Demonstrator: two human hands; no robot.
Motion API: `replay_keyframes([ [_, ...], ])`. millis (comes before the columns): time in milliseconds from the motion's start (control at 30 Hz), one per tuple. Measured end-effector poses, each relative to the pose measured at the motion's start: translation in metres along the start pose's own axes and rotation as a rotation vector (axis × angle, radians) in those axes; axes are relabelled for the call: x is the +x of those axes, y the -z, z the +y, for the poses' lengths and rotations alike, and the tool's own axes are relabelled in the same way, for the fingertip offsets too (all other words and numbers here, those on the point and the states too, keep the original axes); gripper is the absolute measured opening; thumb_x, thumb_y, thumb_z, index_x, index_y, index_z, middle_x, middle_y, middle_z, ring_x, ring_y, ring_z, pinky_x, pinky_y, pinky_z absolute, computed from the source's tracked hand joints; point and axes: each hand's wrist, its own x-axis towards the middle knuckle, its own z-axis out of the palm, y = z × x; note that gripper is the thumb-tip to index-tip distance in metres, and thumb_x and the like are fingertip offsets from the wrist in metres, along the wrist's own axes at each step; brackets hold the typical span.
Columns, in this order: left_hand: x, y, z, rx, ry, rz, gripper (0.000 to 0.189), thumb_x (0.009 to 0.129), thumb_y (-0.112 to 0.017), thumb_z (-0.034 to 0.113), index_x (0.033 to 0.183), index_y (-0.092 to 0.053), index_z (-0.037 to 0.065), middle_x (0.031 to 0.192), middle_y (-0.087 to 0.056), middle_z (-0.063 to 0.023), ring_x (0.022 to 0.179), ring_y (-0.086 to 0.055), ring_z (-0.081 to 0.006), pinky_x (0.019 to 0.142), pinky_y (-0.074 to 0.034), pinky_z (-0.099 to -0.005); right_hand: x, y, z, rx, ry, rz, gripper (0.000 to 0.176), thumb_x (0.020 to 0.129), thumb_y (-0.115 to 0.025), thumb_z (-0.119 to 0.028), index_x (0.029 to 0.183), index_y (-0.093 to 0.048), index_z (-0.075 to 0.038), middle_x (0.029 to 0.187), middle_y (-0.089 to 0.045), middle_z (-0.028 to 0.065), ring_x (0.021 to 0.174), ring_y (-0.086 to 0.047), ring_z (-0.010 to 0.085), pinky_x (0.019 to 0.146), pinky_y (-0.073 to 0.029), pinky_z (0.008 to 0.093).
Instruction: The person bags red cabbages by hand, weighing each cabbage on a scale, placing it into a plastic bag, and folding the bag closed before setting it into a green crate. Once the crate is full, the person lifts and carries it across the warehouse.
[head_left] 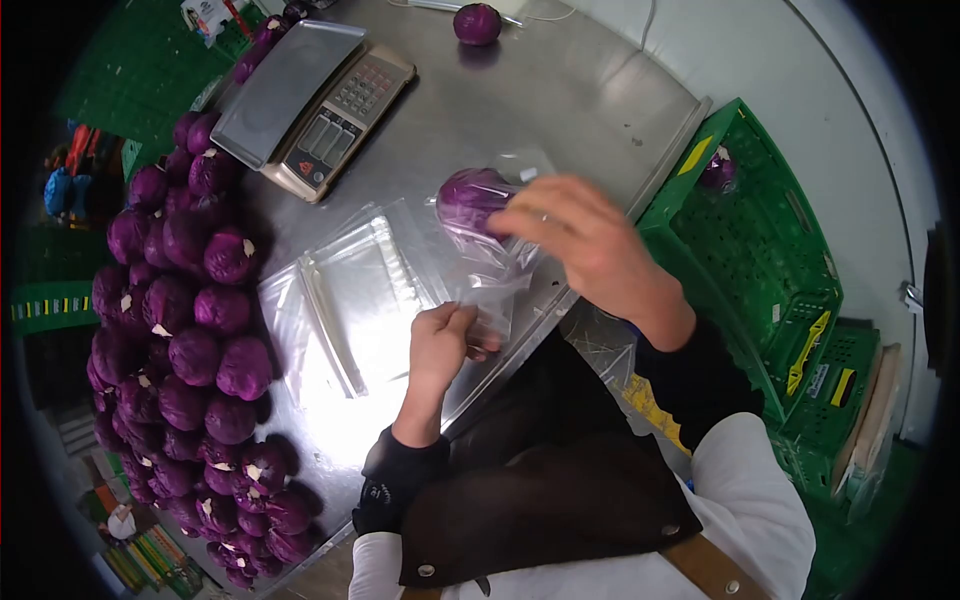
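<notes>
A red cabbage sits inside a clear plastic bag near the front edge of the steel table. My left hand is closed on the bag's open end, thumb and fingers pinching the film. Over the cabbage's right side, my right hand has bent fingers smeared by motion, with the fingertips at the bag film. Left of the bagged cabbage lies a stack of flat clear bags on the tabletop.
A large pile of red cabbages lines the table's left side, beside a scale. A single cabbage stands at the back. To the right, a green crate holds a wrapped cabbage.
</notes>
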Motion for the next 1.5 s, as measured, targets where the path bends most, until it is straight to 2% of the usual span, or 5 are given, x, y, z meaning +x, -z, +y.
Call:
replay_keyframes([
  [333, -0.011, 0.008, 0.013, -0.360, 0.011, -0.132, 0.036, 0.091, -0.040, 0.019, 0.097, -0.061, -0.010, 0.090, -0.065, -0.0226, 0.073, -0.066, -0.0264, 0.062, -0.054, -0.0312, -0.017, -0.011, -0.060, -0.048, -0.633, -0.795, 0.025, 0.083, -0.061, -0.030, 0.095, -0.063, -0.008, 0.070, -0.064, 0.0104, 0.062, -0.063, 0.0293, 0.059, -0.049, 0.0388],
  [533, -0.017, 0.005, 0.014, -0.390, -0.120, -0.148, 0.041, 0.095, -0.037, 0.023, 0.101, -0.058, -0.012, 0.094, -0.064, -0.0233, 0.083, -0.066, -0.0300, 0.073, -0.053, -0.0341, -0.009, -0.012, -0.081, 0.194, -0.381, -0.217, 0.029, 0.081, -0.062, -0.024, 0.104, -0.057, -0.006, 0.079, -0.063, 0.0124, 0.068, -0.063, 0.0297, 0.068, -0.050, 0.0382],
  [1233, -0.013, 0.013, 0.023, -0.702, 0.231, -0.417, 0.039, 0.097, -0.026, 0.032, 0.115, -0.047, 0.005, 0.121, -0.049, -0.0122, 0.111, -0.048, -0.0270, 0.090, -0.038, -0.0520, -0.029, -0.048, -0.045, 0.020, -0.002, -0.180, 0.012, 0.075, -0.064, -0.015, 0.083, -0.060, -0.008, 0.077, -0.052, 0.0034, 0.064, -0.058, 0.0200, 0.054, -0.047, 0.0312],
  [1400, -0.018, 0.015, 0.027, -0.662, 0.188, -0.396, 0.043, 0.096, -0.029, 0.030, 0.116, -0.054, 0.001, 0.131, -0.046, -0.0160, 0.117, -0.045, -0.0291, 0.091, -0.038, -0.0507, -0.067, 0.076, -0.040, 1.162, -0.577, 0.112, 0.010, 0.078, -0.063, -0.009, 0.073, -0.059, -0.002, 0.072, -0.056, 0.0011, 0.060, -0.051, 0.0085, 0.053, -0.041, 0.0253],
  [1500, -0.014, 0.026, 0.018, -0.493, 0.161, -0.403, 0.045, 0.094, -0.034, 0.032, 0.115, -0.057, -0.001, 0.133, -0.045, -0.0174, 0.118, -0.046, -0.0298, 0.091, -0.039, -0.0465, -0.169, 0.138, -0.010, 1.938, -0.007, 0.550, 0.015, 0.077, -0.065, -0.011, 0.086, -0.057, -0.003, 0.081, -0.056, 0.0052, 0.067, -0.053, 0.0139, 0.058, -0.044, 0.0279],
])
